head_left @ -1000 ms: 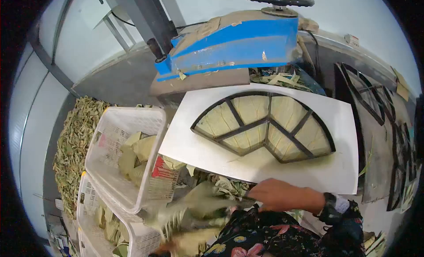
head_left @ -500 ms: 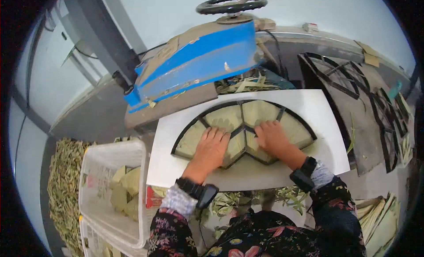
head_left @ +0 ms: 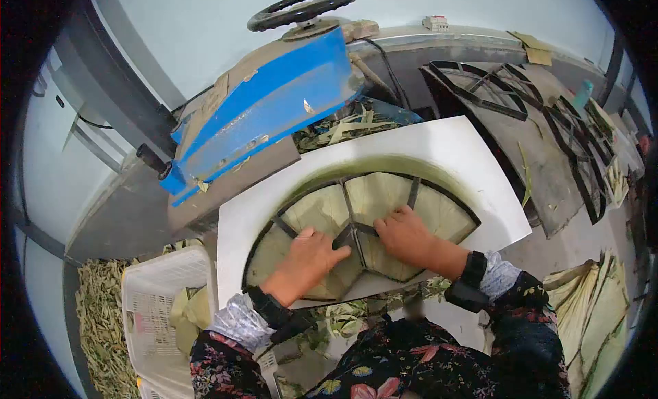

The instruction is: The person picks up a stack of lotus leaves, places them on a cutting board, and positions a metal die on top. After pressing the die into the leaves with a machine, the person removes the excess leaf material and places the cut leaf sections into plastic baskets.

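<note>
A black fan-shaped metal frame (head_left: pixel 351 224), divided by struts, lies on a white board (head_left: pixel 473 152). Pale green leaf material (head_left: pixel 380 193) fills its sections. My left hand (head_left: pixel 308 262) curls its fingers over a strut left of the middle, with the thumb stuck out to the right. Gripping the strut right of the middle is my right hand (head_left: pixel 408 240), its fingers bent over the bar. A green stain (head_left: pixel 411 164) shows on the board behind the frame's curved edge. The fingertips of both hands are partly hidden inside the frame.
A blue machine (head_left: pixel 274 90) with a black handwheel (head_left: pixel 301 8) stands behind the board. More black frames (head_left: pixel 480 90) lie at the right. A white plastic crate (head_left: pixel 151 275) holds cut leaf pieces. Leaf scraps (head_left: pixel 103 323) are heaped at left; long leaves (head_left: pixel 589 310) lie at lower right.
Both hands have drawn the frame toward me across the board, uncovering the green stain behind it. The fingers now bend more tightly over the struts. The camera view has shifted too.
</note>
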### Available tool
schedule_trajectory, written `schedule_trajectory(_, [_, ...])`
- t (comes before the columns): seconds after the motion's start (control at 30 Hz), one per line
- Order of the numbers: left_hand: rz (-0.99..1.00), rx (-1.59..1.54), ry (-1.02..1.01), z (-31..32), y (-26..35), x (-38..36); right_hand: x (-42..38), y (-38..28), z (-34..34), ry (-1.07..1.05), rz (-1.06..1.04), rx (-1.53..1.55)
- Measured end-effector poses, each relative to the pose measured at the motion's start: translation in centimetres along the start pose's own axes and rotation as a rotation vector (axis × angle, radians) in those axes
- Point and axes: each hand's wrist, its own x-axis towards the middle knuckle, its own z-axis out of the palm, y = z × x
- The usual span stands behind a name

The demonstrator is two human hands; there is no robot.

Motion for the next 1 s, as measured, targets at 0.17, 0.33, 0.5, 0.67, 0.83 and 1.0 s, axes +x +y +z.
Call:
schedule_trajectory(0.17, [-0.014, 0.195, -0.01, -7.3, 1.4, 1.6, 0.2, 1.6, -2.6, 0.019, 0.073, 0.178])
schedule_trajectory(0.33, [0.445, -0.15, -0.304, -19.3, 10.1, 4.2, -1.7, 3.9, -6.5, 0.186, 0.142, 0.231])
schedule_trajectory(0.5, [0.221, -0.399, 0.173, -8.3, 12.3, 6.3, -8.5, 9.2, -12.2, 0.154, 0.555, 0.285])
schedule_trajectory(0.67, [-0.096, -0.184, 0.206, -1.2, 12.4, 9.3, -18.8, 17.9, -12.1, 0.109, 0.707, 0.122])
schedule_trajectory(0.83, [-0.128, -0.043, 0.119, 1.7, 13.3, 10.2, -26.8, 25.6, -8.0, -0.015, 0.94, -0.114])
schedule_trajectory(1.0, [-0.294, 0.074, 0.268, 2.1, 15.7, 11.7, -29.0, 29.8, -6.0, -0.116, 1.145, -0.134])
